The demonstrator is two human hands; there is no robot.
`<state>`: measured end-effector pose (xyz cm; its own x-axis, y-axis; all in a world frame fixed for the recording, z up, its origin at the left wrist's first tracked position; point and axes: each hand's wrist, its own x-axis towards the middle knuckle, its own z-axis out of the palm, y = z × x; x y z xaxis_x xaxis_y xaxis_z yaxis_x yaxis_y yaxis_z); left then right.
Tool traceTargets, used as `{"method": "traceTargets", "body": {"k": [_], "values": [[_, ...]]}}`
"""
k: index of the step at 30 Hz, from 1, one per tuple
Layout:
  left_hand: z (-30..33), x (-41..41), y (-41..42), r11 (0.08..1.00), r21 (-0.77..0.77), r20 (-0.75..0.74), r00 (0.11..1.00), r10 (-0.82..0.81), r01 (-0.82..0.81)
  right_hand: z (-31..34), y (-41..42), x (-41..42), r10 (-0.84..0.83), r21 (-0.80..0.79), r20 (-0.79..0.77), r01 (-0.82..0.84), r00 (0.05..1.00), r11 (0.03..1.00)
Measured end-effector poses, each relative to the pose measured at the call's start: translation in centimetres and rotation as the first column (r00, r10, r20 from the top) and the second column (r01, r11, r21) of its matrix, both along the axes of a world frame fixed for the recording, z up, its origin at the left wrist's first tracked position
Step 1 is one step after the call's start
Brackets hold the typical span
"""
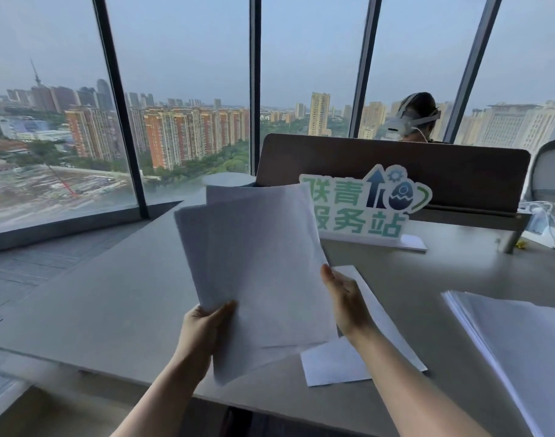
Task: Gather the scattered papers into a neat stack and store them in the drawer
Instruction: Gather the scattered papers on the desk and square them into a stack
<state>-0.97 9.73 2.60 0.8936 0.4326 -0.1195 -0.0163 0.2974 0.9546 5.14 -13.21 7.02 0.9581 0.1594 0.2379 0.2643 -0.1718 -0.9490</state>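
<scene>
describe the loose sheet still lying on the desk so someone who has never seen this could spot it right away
Start at the green-lettered sign standing at the grey desk's back. Come toward the near edge: the loose sheet lies flat there, under the right hand. Unlike the fanned papers held up, or the thick stack rightward, it lies single.

A green-lettered sign stood at centre right on the table, before a brown partition; windows filled the upper frame.
</scene>
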Motion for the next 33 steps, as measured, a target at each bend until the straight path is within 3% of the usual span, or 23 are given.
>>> {"method": "traceTargets", "body": {"k": [4,6,9,12,21,25,33], "values": [[-0.3,-0.1,2.4,0.989,-0.035,0.01,0.989,0.147,-0.146,-1.2,1.4,1.4,-0.01,0.0,-0.171,0.011,0.985,1.0],[-0.4,0.0,3.6,0.979,-0.039,0.013,0.98,0.2,-0.199,-2.2,1.8,2.3,-0.034,-0.231,-0.11,0.008,0.993,0.973],[-0.9,0.2,5.4,0.958,-0.062,0.014,0.96,0.28,-0.279,-3.5,2.8,3.4,0.06,-0.686,0.018,-0.031,0.998,0.726],[-1.3,0.2,6.6,0.938,-0.07,0.016,0.94,0.342,-0.34,-3.6,4.5,4.0,0.205,-0.864,0.009,-0.095,0.979,0.494],[-2.2,0.6,7.7,0.922,-0.104,0.004,0.927,0.375,-0.373,-1.2,9.2,6.1,0.315,-0.972,-0.202,-0.23,0.927,0.055],[-2.5,0.6,7.8,0.921,-0.116,0.017,0.927,0.376,-0.371,-0.4,10.1,6.2,0.354,-0.981,-0.194,-0.185,0.915,-0.06],[-2.9,0.5,8.1,0.926,-0.166,0.019,0.938,0.347,-0.339,-0.1,11.0,5.8,0.398,-0.979,-0.192,-0.145,0.897,-0.146]]}}
